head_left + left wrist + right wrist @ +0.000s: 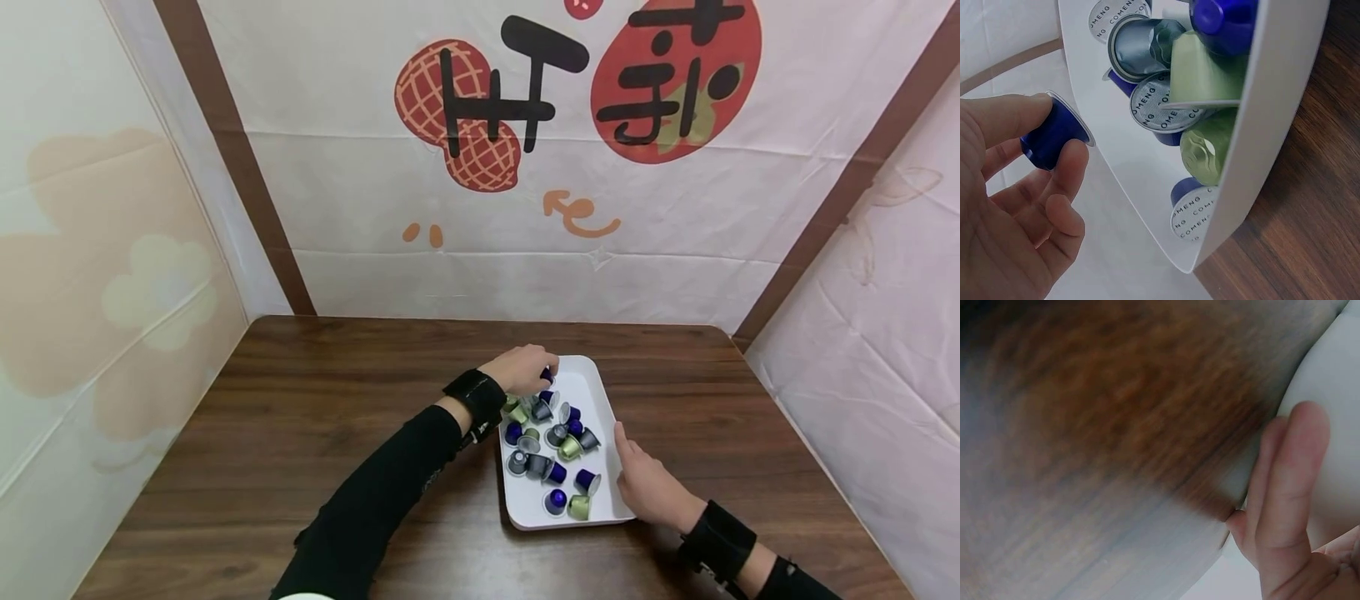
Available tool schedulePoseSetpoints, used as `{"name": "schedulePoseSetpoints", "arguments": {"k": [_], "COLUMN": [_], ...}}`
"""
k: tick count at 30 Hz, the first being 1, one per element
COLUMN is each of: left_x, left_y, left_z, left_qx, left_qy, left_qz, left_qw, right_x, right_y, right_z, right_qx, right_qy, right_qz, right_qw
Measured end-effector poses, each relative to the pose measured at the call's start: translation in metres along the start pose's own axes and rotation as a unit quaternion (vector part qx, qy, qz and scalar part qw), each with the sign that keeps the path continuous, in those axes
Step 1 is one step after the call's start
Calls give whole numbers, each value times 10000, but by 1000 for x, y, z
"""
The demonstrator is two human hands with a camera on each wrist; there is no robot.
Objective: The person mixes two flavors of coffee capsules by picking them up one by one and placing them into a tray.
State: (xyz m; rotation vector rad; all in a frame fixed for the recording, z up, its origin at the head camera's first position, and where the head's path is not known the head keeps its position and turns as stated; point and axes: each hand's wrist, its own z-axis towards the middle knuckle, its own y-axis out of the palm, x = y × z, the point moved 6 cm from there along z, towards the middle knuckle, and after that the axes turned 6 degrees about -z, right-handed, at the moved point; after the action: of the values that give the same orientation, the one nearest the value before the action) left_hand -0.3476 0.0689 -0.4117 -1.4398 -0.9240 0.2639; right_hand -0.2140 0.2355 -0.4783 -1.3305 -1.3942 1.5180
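Note:
Above the far end of a white tray, my left hand pinches a dark blue coffee capsule between thumb and fingers. The capsule's silver rim faces the tray in the left wrist view. Inside the tray lie several capsules in blue, grey and green, among them a green capsule and a blue capsule near the close end. My right hand touches the tray's right side, its fingers fairly straight along the white wall in the right wrist view.
The tray stands on a brown wood-grain table, right of its middle. Behind the table hangs a white printed cloth, and further cloth walls rise at the left and right.

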Motion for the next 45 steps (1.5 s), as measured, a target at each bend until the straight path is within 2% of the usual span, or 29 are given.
{"name": "schedulePoseSetpoints", "arguments": {"k": [12,18,24,29,32,38,45], "left_x": [-9,-18,-33,-44,-50,-57,-58], "left_y": [0,-5,-5,-9,-9,-2,10], "left_z": [-1,-14,-37,-59,-73,-107,-146], "left_qx": [-19,12,54,286,392,407,560], "left_qy": [-167,-139,-254,-195,-286,-603,-553], "left_qz": [-146,-80,93,93,-5,-224,-54], "left_qw": [9998,9999,9996,9994,9988,9971,9969], "right_x": [-6,-5,-2,0,0,-3,-4], "right_y": [0,-3,-2,-1,-2,-4,-6], "right_z": [2,3,5,6,5,5,3], "right_qx": [1,-68,-156,-172,-103,-41,9], "right_qy": [-87,3,75,114,56,-13,-40], "right_qz": [51,78,13,33,-6,-55,78], "right_qw": [9999,9999,9998,9998,9999,10000,10000]}}
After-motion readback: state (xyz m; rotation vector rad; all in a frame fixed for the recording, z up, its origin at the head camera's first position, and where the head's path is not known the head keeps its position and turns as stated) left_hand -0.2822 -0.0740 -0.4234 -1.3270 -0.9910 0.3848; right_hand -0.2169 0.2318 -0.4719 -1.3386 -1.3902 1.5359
